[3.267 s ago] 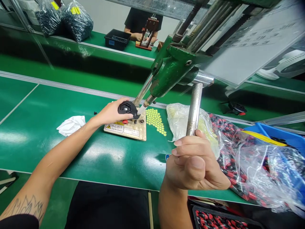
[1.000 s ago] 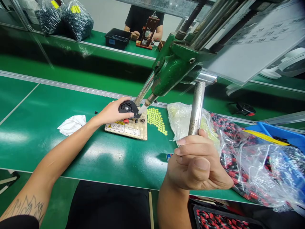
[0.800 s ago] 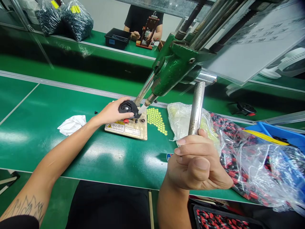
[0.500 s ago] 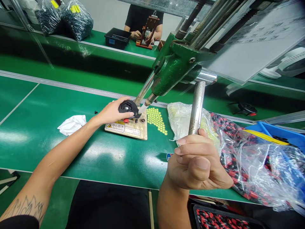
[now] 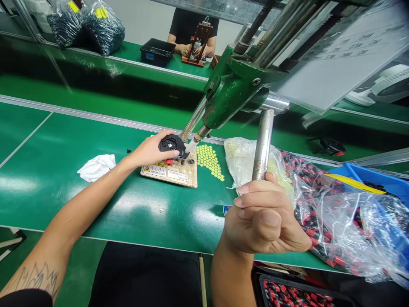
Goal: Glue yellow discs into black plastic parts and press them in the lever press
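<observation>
The black part (image 5: pixel 169 145) sat near the middle of the frame, beyond the right hand (image 5: pixel 266 217), which was clenched round the metal lever (image 5: pixel 263 147) at right of centre. The left hand (image 5: pixel 149 148) grasped the part above the pale base plate (image 5: pixel 192 180), close by the white tip (image 5: pixel 191 146). Yellow-green discs (image 5: pixel 210 162) lay just right of the plate. At top centre, a person (image 5: pixel 179 26) sat behind a brown stand (image 5: pixel 201 38).

A factory workshop: green hand press (image 5: pixel 238 87), 2 stuffed plastic bags (image 5: pixel 86 27), a person (image 5: pixel 193 32) at another bench.
</observation>
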`<state>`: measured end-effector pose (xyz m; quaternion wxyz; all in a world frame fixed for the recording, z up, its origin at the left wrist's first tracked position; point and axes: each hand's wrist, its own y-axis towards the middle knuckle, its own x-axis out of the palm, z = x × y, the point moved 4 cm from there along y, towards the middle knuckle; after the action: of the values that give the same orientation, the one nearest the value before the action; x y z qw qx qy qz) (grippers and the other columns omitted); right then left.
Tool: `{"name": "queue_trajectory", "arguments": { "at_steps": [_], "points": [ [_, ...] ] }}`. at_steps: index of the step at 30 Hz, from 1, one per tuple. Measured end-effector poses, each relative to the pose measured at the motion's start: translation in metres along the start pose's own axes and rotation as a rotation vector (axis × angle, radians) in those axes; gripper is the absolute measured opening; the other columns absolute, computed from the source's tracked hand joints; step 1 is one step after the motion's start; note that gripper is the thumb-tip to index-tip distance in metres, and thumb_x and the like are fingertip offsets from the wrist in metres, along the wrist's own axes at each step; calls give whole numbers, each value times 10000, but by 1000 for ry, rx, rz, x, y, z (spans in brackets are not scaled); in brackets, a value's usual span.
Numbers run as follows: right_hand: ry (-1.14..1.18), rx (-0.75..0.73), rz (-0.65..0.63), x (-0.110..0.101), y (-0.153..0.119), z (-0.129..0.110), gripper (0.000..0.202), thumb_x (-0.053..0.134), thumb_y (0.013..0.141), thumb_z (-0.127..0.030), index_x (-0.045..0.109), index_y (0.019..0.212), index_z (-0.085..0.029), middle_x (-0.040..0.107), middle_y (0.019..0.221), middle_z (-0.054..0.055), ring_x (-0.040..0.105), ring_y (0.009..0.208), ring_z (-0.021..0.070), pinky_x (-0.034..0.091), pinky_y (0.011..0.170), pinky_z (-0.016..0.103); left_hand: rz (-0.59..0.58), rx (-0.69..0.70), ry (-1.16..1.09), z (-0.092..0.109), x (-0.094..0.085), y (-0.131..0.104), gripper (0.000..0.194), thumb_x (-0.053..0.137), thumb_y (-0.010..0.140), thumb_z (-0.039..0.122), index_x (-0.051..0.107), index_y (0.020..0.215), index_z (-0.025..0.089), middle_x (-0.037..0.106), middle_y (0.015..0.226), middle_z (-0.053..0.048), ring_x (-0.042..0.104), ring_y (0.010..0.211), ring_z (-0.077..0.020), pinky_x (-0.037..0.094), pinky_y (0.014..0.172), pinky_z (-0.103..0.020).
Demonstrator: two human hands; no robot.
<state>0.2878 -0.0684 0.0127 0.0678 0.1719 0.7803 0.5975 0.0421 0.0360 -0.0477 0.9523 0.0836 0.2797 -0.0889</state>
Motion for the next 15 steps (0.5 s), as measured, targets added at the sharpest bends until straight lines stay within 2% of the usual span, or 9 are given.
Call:
{"name": "queue_trajectory", "arguments": {
  "at_steps": [15],
  "points": [
    [10, 0, 6, 3, 1, -1, 457, 643, 1007, -263, 533, 565, -220, 556, 529, -40, 568, 538, 149, 600, 871, 453, -1, -4, 4, 0, 0, 1, 781, 768, 834, 582, 569, 1519, 264, 684, 1488, -62, 665, 1336, -321, 510, 1154, -436]
  ]
}}
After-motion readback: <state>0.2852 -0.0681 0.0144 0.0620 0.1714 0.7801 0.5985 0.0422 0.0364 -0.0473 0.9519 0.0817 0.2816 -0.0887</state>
